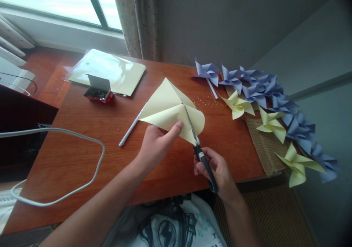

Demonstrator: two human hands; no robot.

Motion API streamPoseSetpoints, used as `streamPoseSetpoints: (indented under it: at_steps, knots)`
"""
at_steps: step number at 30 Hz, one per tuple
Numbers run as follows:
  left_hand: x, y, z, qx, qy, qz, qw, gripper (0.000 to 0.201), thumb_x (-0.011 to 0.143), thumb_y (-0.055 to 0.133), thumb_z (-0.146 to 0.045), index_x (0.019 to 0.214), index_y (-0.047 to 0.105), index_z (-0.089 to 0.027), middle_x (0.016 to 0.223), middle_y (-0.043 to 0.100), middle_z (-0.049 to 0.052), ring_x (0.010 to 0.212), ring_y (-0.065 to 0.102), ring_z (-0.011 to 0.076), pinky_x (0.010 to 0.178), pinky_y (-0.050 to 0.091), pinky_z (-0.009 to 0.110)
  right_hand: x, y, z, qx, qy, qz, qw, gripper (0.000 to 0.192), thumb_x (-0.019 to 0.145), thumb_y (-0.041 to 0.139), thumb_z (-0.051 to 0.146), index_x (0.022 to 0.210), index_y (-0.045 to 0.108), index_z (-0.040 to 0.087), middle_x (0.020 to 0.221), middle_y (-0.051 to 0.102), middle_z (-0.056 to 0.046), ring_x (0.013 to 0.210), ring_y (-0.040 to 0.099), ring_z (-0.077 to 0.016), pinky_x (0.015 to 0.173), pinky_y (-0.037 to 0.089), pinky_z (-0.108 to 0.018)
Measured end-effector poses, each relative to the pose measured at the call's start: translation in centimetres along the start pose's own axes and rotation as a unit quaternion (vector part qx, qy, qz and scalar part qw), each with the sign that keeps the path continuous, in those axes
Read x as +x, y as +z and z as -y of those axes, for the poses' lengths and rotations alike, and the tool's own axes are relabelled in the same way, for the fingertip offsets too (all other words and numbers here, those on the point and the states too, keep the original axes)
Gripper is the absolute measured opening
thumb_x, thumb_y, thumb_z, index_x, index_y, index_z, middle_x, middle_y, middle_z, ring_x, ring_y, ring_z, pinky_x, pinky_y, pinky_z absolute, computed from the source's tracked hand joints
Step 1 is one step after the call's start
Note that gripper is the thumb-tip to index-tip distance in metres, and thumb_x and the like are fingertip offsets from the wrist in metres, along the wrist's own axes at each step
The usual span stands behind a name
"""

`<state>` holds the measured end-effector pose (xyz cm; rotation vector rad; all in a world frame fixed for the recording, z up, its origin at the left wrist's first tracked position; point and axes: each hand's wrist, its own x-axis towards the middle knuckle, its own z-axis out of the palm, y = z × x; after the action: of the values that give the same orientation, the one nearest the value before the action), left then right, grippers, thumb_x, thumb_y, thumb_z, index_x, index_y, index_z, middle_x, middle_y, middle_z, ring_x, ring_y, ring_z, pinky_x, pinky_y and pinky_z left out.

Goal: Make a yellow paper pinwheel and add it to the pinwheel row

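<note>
A pale yellow sheet of paper (162, 99), creased and partly cut, is held above the table by my left hand (159, 141). The thumb lies on top of the sheet and the other fingers are under it, mostly hidden. In my right hand (214, 166) is a pair of scissors (205, 160) with black handles. Their blades lie along the near right part of the paper, pointing toward its middle. A rolled white paper stick (133, 126) rests on the table, just left of the sheet.
Purple pinwheels (254, 94) and yellow pinwheels (271, 124) line the right side, some on corrugated cardboard (257, 137). A small red box (99, 94) of tiny dark pieces and a plastic-wrapped paper stack (129, 80) are back left. A white cable (101, 155) loops across the left. Beads lie scattered.
</note>
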<state>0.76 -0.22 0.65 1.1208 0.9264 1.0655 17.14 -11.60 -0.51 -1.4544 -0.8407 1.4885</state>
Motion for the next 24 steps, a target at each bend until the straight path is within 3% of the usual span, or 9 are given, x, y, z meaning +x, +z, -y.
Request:
streamPoseSetpoints:
  at_steps: [11, 24]
  knots:
    - [-0.04, -0.12, 0.15, -0.012, -0.013, 0.002, 1.000, 0.027, 0.084, 0.075, -0.037, 0.098, 0.076, -0.014, 0.119, 0.076, 0.010, 0.110, 0.070, 0.0272, 0.096, 0.055, 0.032, -0.03, -0.17, 0.01, 0.009, 0.004, 0.007, 1.000, 0.039, 0.077, 0.082, 0.049, 0.090, 0.063, 0.017, 0.074, 0.060, 0.001, 0.063, 0.057, -0.0122, 0.061, 0.047, -0.023]
    - [-0.15, -0.18, 0.36, -0.030, -0.022, 0.004, 0.999, 0.029, 0.089, 0.071, -0.035, 0.110, 0.076, -0.016, 0.117, 0.077, 0.008, 0.110, 0.070, 0.0271, 0.091, 0.055, 0.031, -0.09, 0.02, -0.01, 0.022, 0.013, 0.002, 1.000, 0.040, 0.077, 0.082, 0.051, 0.089, 0.063, 0.018, 0.072, 0.061, 0.001, 0.059, 0.056, -0.0106, 0.059, 0.045, -0.023]
